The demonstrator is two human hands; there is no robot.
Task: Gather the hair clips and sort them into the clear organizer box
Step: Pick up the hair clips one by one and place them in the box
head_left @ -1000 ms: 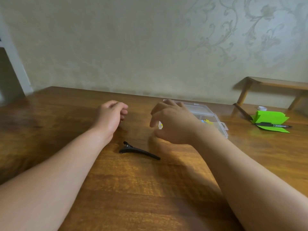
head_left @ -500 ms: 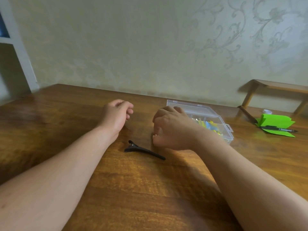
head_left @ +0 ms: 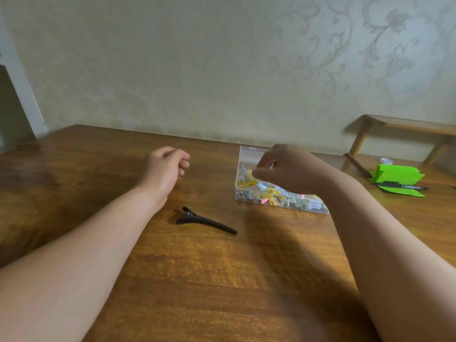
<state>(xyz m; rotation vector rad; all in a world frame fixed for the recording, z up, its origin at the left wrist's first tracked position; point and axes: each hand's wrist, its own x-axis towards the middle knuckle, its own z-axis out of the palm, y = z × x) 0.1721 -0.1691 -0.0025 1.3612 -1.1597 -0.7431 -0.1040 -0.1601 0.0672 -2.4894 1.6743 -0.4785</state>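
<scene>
The right hand [head_left: 283,169] has lifted off the worktop [head_left: 222,280] to hover over the clear organizer box [head_left: 249,151], pinching a small pale item [head_left: 272,165] probably bound for it, while the loosely curled, empty left hand [head_left: 164,169] idles near the ungathered black hair clip [head_left: 204,220].

A black hair clip [head_left: 206,220] lies flat, left of the clear organizer box [head_left: 249,152] holding colourful clips [head_left: 270,195].

Hair clip [head_left: 206,221] blk. Box [head_left: 248,155] clear; small clips [head_left: 269,193] inside yellow, blue, pink. Table [head_left: 222,280] brown wood grain. Wall [head_left: 222,70] pale beige w/ floral scroll ptn. Paper [head_left: 394,172] bright green, marker [head_left: 399,186] blk.
</scene>
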